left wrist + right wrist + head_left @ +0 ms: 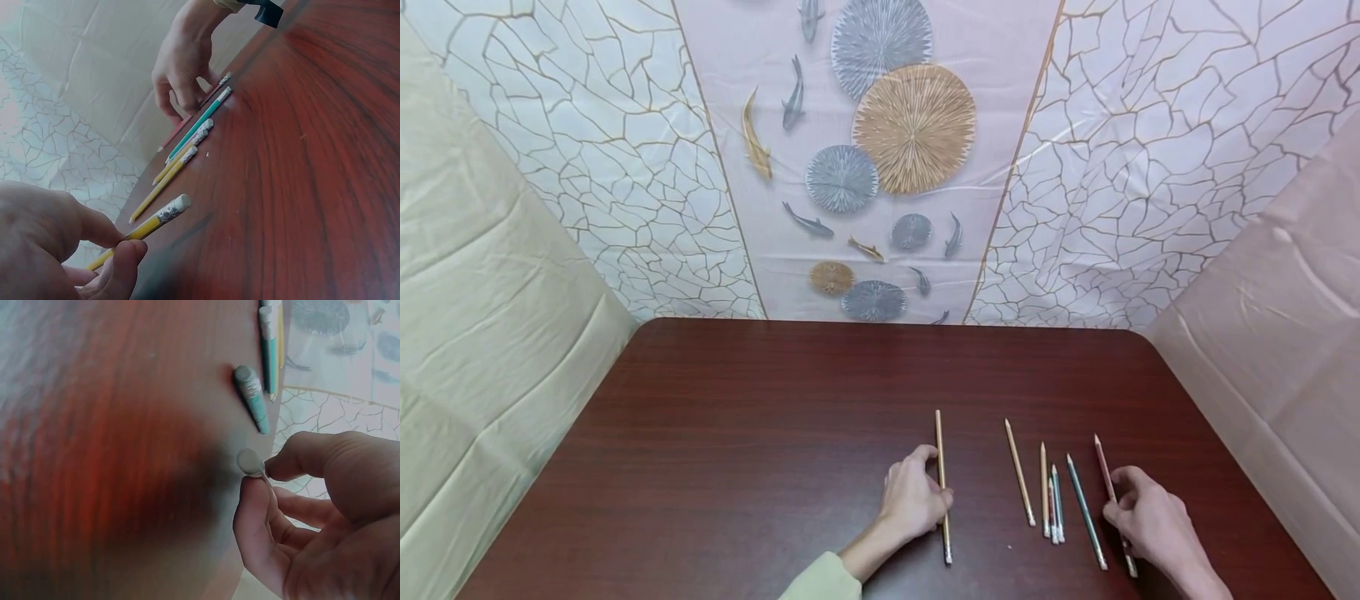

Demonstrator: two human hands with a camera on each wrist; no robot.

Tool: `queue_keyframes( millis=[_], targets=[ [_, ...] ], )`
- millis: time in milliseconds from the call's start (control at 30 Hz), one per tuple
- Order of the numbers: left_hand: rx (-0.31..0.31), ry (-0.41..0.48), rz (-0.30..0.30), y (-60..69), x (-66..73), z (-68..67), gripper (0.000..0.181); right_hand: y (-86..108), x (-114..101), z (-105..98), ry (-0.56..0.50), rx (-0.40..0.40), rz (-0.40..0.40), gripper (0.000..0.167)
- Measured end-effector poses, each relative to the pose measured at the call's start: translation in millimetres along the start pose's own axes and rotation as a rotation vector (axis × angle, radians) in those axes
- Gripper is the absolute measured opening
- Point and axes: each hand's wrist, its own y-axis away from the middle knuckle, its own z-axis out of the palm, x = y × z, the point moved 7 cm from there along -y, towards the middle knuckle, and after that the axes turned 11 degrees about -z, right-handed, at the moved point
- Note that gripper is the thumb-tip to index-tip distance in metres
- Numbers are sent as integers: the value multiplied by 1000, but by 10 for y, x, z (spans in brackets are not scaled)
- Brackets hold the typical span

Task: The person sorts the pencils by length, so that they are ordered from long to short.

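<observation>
My left hand (912, 502) pinches a long yellow pencil (939, 433) between thumb and fingers, its white eraser end (180, 202) toward the near side. Further right, my right hand (1153, 518) grips a red pencil (1103, 461) around its middle; in the right wrist view its round eraser (250, 461) faces the camera. Between the hands lie a yellow pencil (1018, 472), another yellow pencil (1043, 483), a short red pencil (1051, 504), a short teal pencil (1057, 500) and a long teal pencil (1086, 510). Their tips point away from me. The short ones lie close beside the second yellow one.
Everything lies on a dark reddish-brown wooden table (722, 433). A patterned curtain (880, 250) hangs behind its far edge, with plain cloth at the left (490, 333) and right (1270, 333). One tiny pale speck (1009, 547) lies near the pencils.
</observation>
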Motion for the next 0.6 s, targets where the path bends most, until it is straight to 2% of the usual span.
queue_keyframes(
  millis=[233, 400, 600],
  targets=[
    [30, -26, 38, 15, 10, -78, 49, 10, -136, -21, -71, 41, -16, 41],
    [42, -45, 36, 17, -16, -147, 49, 11, -302, -26, -100, 74, -45, 40],
    [56, -44, 44, 21, -53, -240, 48, 28, -459, -2, -163, 72, -32, 41]
  ],
)
